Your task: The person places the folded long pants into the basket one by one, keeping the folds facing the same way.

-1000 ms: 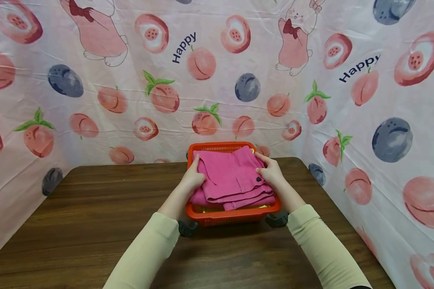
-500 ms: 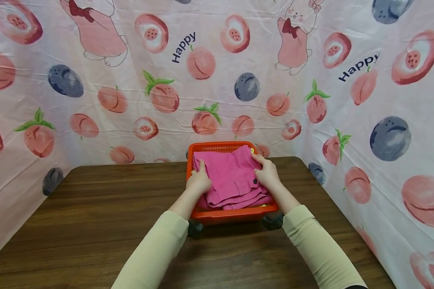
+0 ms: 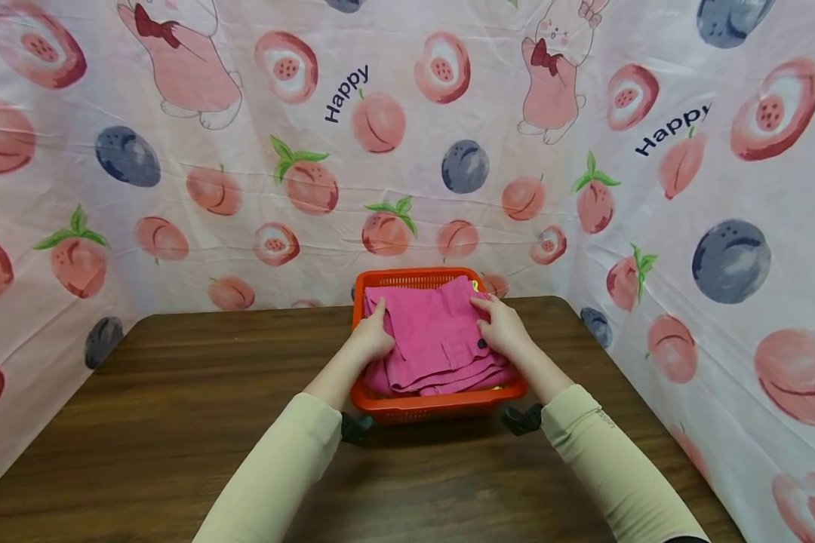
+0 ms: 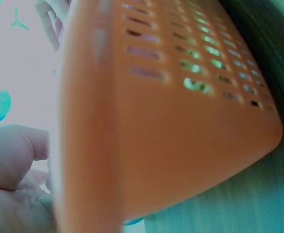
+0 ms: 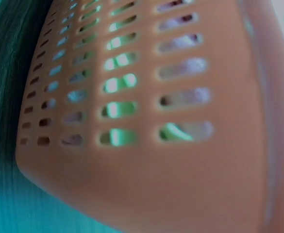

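Observation:
A folded pink garment (image 3: 429, 326) with a dark button lies in an orange-red plastic basket (image 3: 441, 411). My left hand (image 3: 372, 337) rests at the garment's left edge, its thumb on the cloth; the other fingers are hidden in the head view. Over the garment's right edge, my right hand (image 3: 505, 326) touches the cloth with thumb and forefinger spread apart. The left wrist view shows the slotted basket wall (image 4: 180, 131) with part of the left hand (image 4: 15, 174) beyond the rim. Only the basket side (image 5: 180, 179) fills most of the right wrist view.
The basket stands toward the back of a dark wooden table (image 3: 176, 422). Something yellow (image 3: 475, 286) shows at its back right corner. A fruit-printed cloth (image 3: 407, 151) hangs behind and along both sides.
The left hand moved inward onto the garment's left side, then slightly back out. The right hand's thumb and forefinger have shifted along the right edge. The basket stays almost in place.

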A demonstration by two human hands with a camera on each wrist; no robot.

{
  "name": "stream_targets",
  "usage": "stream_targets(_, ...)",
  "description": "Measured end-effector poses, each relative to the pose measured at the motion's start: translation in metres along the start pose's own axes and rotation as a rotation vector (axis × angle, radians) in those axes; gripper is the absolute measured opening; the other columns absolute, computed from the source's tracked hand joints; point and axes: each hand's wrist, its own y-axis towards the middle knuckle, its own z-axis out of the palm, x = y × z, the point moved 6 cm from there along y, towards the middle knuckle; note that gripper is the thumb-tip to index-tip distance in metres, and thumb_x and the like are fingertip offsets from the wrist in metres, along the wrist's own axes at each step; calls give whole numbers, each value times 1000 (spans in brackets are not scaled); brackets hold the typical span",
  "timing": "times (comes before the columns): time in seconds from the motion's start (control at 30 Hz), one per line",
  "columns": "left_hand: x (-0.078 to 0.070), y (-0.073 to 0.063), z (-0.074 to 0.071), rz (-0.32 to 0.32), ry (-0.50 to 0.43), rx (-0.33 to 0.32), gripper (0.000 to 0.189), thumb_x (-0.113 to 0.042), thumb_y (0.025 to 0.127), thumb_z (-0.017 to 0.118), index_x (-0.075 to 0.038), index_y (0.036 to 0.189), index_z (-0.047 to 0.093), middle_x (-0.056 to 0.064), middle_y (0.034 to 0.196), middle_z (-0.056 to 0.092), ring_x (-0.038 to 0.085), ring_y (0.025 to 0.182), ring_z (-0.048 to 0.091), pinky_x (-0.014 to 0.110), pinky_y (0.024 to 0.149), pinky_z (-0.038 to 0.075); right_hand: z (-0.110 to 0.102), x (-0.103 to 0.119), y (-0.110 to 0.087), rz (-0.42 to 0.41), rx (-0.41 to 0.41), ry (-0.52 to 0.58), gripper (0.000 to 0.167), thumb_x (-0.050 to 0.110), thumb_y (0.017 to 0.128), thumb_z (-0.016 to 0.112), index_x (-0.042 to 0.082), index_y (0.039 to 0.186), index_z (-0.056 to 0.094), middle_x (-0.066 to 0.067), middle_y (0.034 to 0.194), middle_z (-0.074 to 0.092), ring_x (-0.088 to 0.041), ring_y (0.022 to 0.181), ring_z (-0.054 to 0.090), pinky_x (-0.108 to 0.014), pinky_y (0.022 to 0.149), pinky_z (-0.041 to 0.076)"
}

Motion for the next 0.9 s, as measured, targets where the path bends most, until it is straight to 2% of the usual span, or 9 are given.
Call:
stream_targets(0.1, -1, 0, -1, 22, -45, 30, 86, 6, 82, 49, -10, 155, 8, 23, 143, 40, 26, 73, 42, 28, 57, 37, -1, -1, -1, -20, 6, -24, 47, 1, 91, 56, 3, 137, 52, -31, 144, 34, -44, 130, 37, -52, 105, 31)
stream_targets(0.23, -4, -1, -4, 45, -42, 43, 84, 7, 82, 48, -10, 155, 9, 23, 142, 42, 26, 75, 43, 28, 59, 37, -4, 1, 0, -63, 4, -48, 46, 0, 89, 59, 0, 135, 53, -33, 141, 37, -45, 128, 38, -53, 104, 31)
stream_targets(0.33, -8, -1, -8, 76, 64, 15, 83, 4, 81, 52, -7, 154, 13, 27, 135, 47, 32, 91, 51, 33, 67, 42, -7, 6, -1, -108, 10, -90, 47, 1, 88, 60, -2, 134, 53, -35, 140, 37, -47, 127, 39, -53, 103, 32)
stream_targets(0.4, -13, -2, -13, 103, 147, -12, 83, 1, 81, 56, -6, 153, 17, 28, 134, 47, 35, 103, 52, 38, 73, 45, -10, 10, -3, -132, 16, -134, 49, 4, 88, 62, -1, 136, 52, -35, 142, 35, -47, 126, 40, -54, 102, 33)
stream_targets(0.5, -22, -4, -21, 149, 283, -54, 80, -6, 81, 62, -4, 152, 24, 27, 135, 47, 37, 115, 50, 45, 83, 46, -17, 15, -7, -154, 40, -202, 56, 10, 87, 66, 3, 140, 49, -32, 146, 30, -47, 127, 39, -55, 101, 34)
stream_targets(0.53, -25, -5, -23, 154, 309, -57, 79, -9, 82, 63, -5, 151, 26, 26, 136, 47, 37, 115, 51, 47, 84, 46, -18, 17, -7, -161, 55, -218, 58, 13, 87, 67, 5, 141, 47, -30, 147, 29, -47, 128, 38, -56, 101, 34)
stream_targets(0.63, -32, -8, -28, 163, 378, -57, 75, -16, 84, 65, -7, 150, 30, 23, 138, 47, 38, 120, 49, 51, 89, 45, -22, 20, -9, -196, 107, -254, 63, 21, 88, 68, 8, 145, 44, -27, 150, 26, -49, 129, 34, -58, 101, 33)
stream_targets(0.73, -34, -10, -30, 159, 413, -39, 74, -25, 87, 66, -10, 150, 32, 25, 144, 39, 42, 127, 41, 56, 93, 42, -25, 22, -11, -249, 129, -279, 65, 27, 88, 68, 8, 145, 43, -25, 151, 26, -52, 129, 31, -59, 102, 30)
stream_targets(0.9, -30, -13, -22, 170, 463, 15, 80, -46, 87, 65, -15, 152, 30, 24, 151, 26, 46, 134, 26, 63, 97, 33, -23, 21, -15, -331, 124, -333, 68, 37, 87, 68, 9, 144, 45, -27, 150, 27, -50, 131, 30, -59, 104, 27)
